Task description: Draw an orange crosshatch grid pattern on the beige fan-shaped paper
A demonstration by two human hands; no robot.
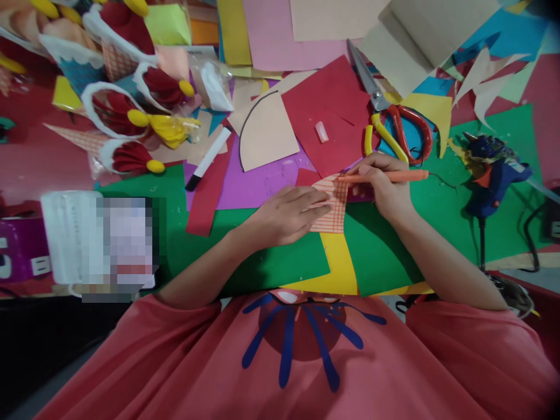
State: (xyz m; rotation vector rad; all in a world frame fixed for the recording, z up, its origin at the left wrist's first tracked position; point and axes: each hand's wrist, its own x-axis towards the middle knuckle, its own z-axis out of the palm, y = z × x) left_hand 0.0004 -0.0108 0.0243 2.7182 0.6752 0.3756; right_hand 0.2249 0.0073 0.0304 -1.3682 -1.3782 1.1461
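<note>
My right hand [382, 184] is closed around an orange marker [409, 175], its tip at the upper edge of a cream paper piece [335, 213] covered with orange crossed lines. My left hand [284, 216] lies flat with fingers stretched over the left part of that piece, against the table. Just above are a red paper sheet [326, 111] with a small pale pink object [321, 132] on it, and a cream fan-shaped paper [269, 134] edged with a black curve. A white marker with a black end [209, 157] lies to the left.
Scissors with red and yellow handles [378, 102] lie beyond my right hand. A blue glue gun [494, 181] with a cable is at the right. Finished paper cones with white rims [116, 111] crowd the upper left. Green sheets [271, 262] cover the near table; a pixelated item [126, 233] is at left.
</note>
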